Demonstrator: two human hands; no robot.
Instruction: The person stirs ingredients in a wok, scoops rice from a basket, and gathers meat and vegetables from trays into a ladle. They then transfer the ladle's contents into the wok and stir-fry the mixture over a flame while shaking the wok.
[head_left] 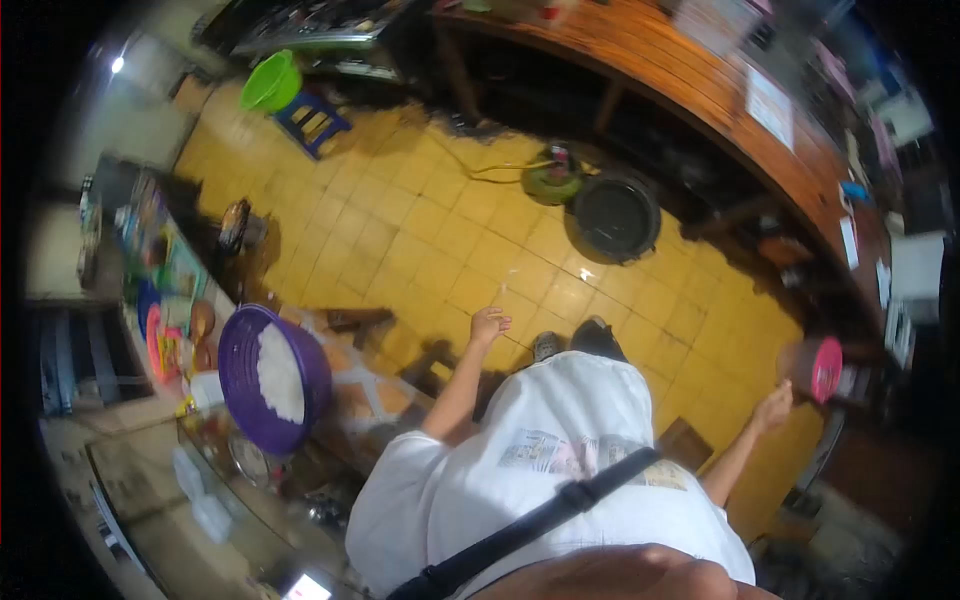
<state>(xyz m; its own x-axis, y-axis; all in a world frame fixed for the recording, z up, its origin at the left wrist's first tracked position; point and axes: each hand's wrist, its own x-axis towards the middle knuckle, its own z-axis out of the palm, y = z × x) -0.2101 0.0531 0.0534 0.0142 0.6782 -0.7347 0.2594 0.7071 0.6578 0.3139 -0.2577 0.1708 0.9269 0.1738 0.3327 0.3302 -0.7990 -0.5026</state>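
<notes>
My left hand (490, 325) is over the yellow tiled floor, in front of my white shirt, with its fingers loosely spread and nothing visible in them. Out to the right, my right hand (772, 408) is closed at the lower edge of a container with a bright pink end (827, 370). The container's body looks brownish and is blurred. A purple basin (235, 385) holding a white mass (280, 375) stands on the counter at the left, apart from both hands.
A wooden table (670, 75) runs along the top right. On the tiled floor (400, 220) are a black tub (615, 218), a green gas cylinder (552, 183) with a yellow hose, and a blue stool (312, 122) bearing a green basin (271, 82). A phone (307, 588) glows at the bottom.
</notes>
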